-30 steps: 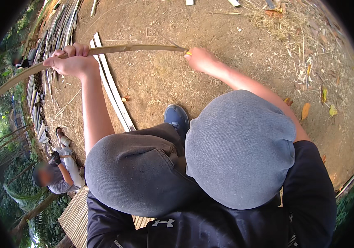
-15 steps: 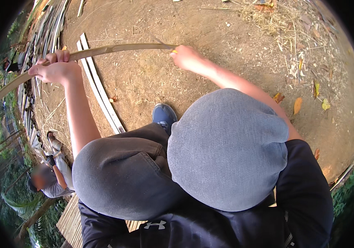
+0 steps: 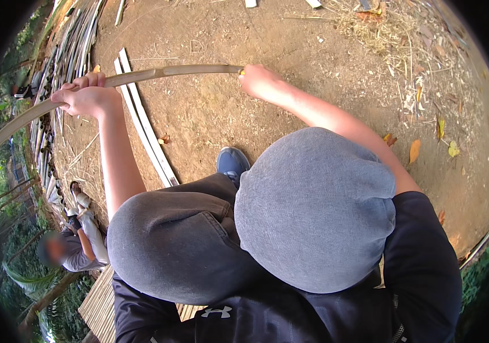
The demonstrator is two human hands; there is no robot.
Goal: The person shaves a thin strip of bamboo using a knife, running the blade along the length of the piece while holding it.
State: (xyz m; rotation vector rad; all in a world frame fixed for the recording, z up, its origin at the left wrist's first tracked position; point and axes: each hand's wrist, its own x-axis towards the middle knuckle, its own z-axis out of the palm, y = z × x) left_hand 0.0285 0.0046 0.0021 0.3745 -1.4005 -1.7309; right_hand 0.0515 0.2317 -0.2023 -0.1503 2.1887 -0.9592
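Observation:
A long split bamboo strip (image 3: 181, 70) is held out in front of my knees, with a node showing along it. My left hand (image 3: 87, 100) is closed around it, the fingers curled over its far edge. Beyond that hand the strip runs on to the left rim. At its right end my right hand (image 3: 260, 81) is closed on a tool, apparently a knife. Only a bit of yellow handle (image 3: 242, 72) shows by the thumb, right against the strip's end. The blade is barely visible now.
Two pale bamboo strips (image 3: 144, 126) lie on the dirt floor (image 3: 199, 126). Many bamboo poles (image 3: 76, 48) are piled at far left. Another person (image 3: 81, 243) sits at left. Shavings (image 3: 364, 34) and leaves litter the right. Under me is a slatted bamboo seat (image 3: 99, 306).
The whole view has shifted slightly. A thin blade that angled up-left from my right hand no longer stands out. Both hands keep their hold on either side of the strip.

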